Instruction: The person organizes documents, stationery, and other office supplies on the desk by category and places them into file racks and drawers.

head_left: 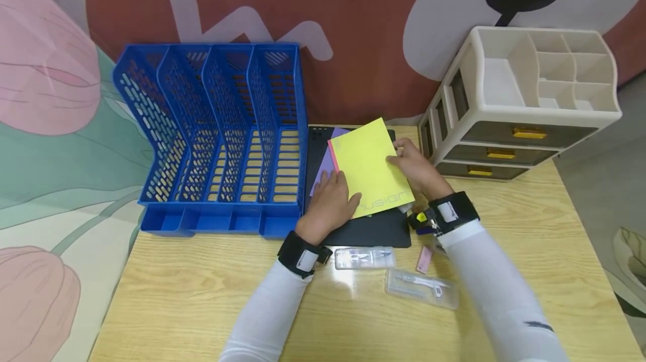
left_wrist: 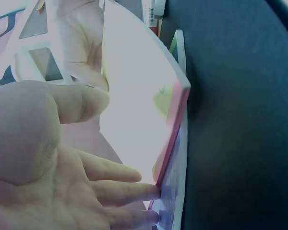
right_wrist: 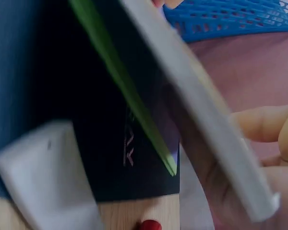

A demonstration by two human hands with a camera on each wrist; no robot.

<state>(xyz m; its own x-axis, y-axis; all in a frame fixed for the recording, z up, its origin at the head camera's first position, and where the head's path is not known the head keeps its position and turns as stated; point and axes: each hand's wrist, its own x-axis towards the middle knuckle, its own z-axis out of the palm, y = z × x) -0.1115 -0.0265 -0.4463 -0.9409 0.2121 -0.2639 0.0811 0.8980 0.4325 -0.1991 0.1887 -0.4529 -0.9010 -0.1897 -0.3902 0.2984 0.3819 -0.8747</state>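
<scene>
A yellow notebook [head_left: 372,163] with a pink spine is tilted up over a black flat sheet [head_left: 375,232]. My right hand [head_left: 418,170] pinches its right edge, thumb on the cover and fingers behind. With fingers extended, my left hand [head_left: 330,202] touches the spine side; in the left wrist view its fingertips [left_wrist: 151,191] meet the pink spine. Partly hidden under the yellow one lies a purple notebook [head_left: 326,163]. The right wrist view shows a green-edged notebook [right_wrist: 129,91] below the raised one, and a white block [right_wrist: 48,172] on the black sheet.
A blue file rack [head_left: 222,210] with several slots stands left. At the right is a white drawer unit [head_left: 545,115] with yellow handles. Nearer me lie two clear cases [head_left: 364,258] with drawing tools and a pink strip [head_left: 424,259].
</scene>
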